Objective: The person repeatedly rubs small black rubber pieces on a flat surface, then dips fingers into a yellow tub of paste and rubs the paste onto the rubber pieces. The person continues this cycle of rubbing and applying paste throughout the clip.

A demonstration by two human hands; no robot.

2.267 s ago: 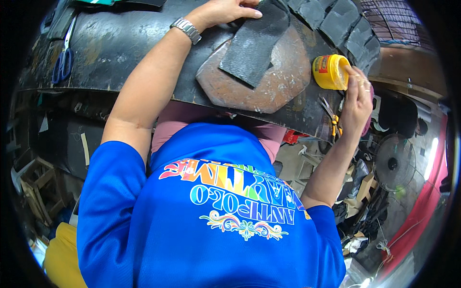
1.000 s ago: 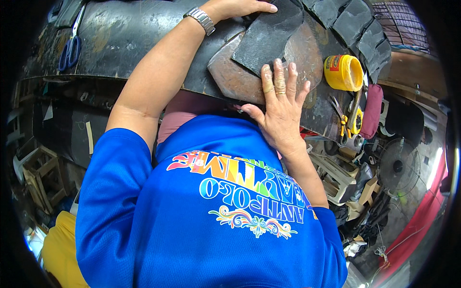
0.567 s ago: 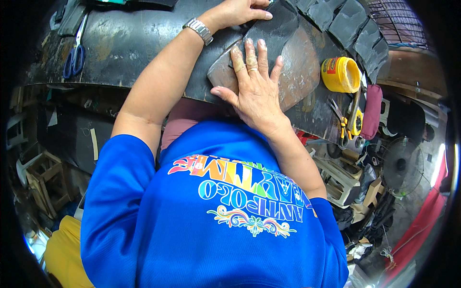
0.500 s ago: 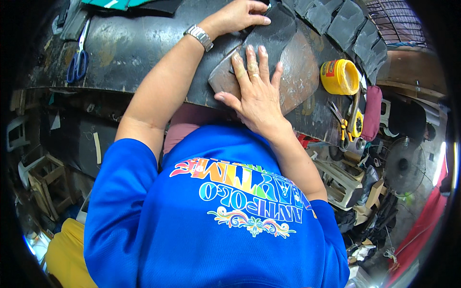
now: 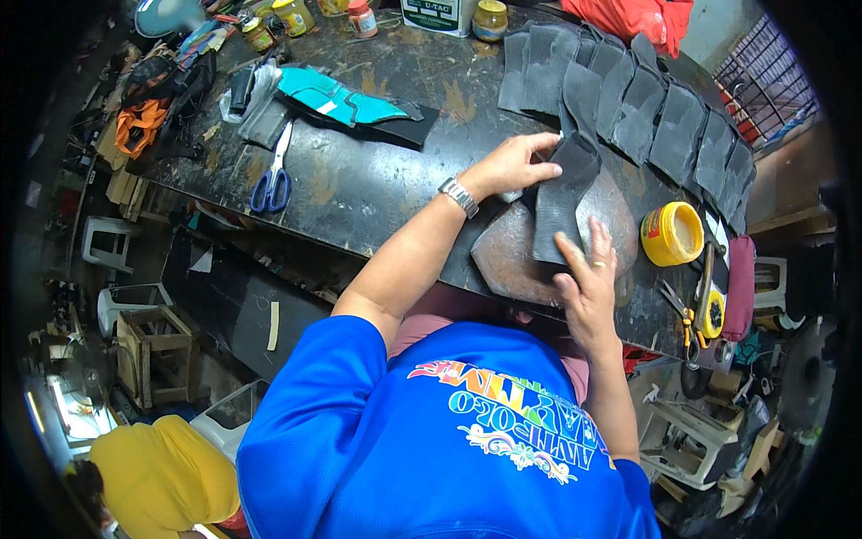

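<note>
Black piece: strip of dark sheet material (image 5: 558, 202), lying on the brown slab (image 5: 514, 260), top end overhanging its far edge.
Left hand (image 5: 514, 166): thumb and fingers at the strip's upper left edge; firmness of hold cannot be told; metal watch (image 5: 460, 198) at wrist.
Right hand (image 5: 590, 292): fingers spread, index fingertip at the strip's lower end; apart from the left.
Yellow jar (image 5: 660, 239): uncovered, right of slab.
Stacked pieces (image 5: 678, 128): black, overlapping in a curved row beyond slab.
Scissors (image 5: 272, 186): blue-handled, left on the black table (image 5: 359, 211).
</note>
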